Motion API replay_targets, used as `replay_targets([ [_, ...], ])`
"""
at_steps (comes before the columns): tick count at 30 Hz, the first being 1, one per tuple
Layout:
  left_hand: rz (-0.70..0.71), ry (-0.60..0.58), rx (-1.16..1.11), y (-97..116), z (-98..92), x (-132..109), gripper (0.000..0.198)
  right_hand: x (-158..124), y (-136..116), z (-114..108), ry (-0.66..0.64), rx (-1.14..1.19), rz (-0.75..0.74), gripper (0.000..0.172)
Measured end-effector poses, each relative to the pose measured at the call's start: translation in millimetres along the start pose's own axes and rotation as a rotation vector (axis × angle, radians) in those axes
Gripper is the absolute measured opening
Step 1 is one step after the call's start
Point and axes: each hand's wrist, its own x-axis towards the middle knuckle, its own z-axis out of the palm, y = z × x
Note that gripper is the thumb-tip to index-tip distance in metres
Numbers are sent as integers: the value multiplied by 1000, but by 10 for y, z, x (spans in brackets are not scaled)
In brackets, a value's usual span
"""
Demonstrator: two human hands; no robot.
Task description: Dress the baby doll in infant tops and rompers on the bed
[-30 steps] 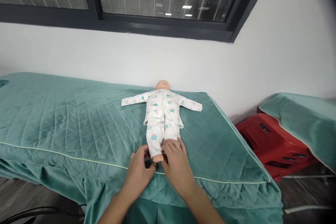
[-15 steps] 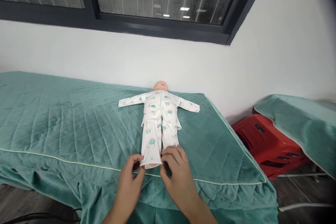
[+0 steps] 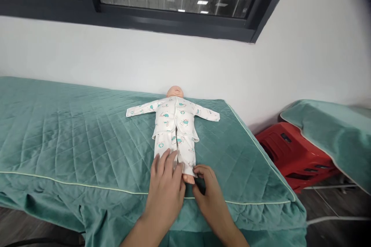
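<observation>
A baby doll (image 3: 175,91) lies on its back with its arms spread, dressed in a white printed top (image 3: 174,114) and matching trousers (image 3: 187,156). My right hand (image 3: 210,193) pinches the outer edge of the cuff on the right-hand trouser leg. At the inner edge of that same cuff is my left hand (image 3: 165,185), its thumb and index finger closed there, while its other fingers lie over the left-hand leg and cover its lower end. A bare doll foot (image 3: 188,178) sticks out of the cuff between my hands.
Under the doll spreads a green quilted cover (image 3: 116,146) with pale piping at the bed's front edge. A white wall (image 3: 130,58) and a dark window frame (image 3: 174,27) stand behind. A red plastic stool (image 3: 295,154), partly draped with green cloth (image 3: 327,123), is at right.
Both hands have moved from the left-hand trouser cuff to the right-hand one. The doll's foot on that side now shows, and my left hand covers the other leg's end.
</observation>
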Motion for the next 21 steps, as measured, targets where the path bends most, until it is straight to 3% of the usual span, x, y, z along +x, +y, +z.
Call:
replay_targets([
  [5, -4, -2, 23, -84, 65, 70, 9, 134, -1, 49, -35, -135, 14, 4],
  [10, 9, 77, -71, -107, -19, 48, 9, 242, -175, -117, -67, -143, -52, 8],
  [15, 11, 140, -161, -78, -96, -42, 10, 143, -440, -360, 11, -251, -230, 10],
  [21, -13, 148, -159, -114, 31, -193, 12, 15, -353, -253, -45, -316, -254, 20],
])
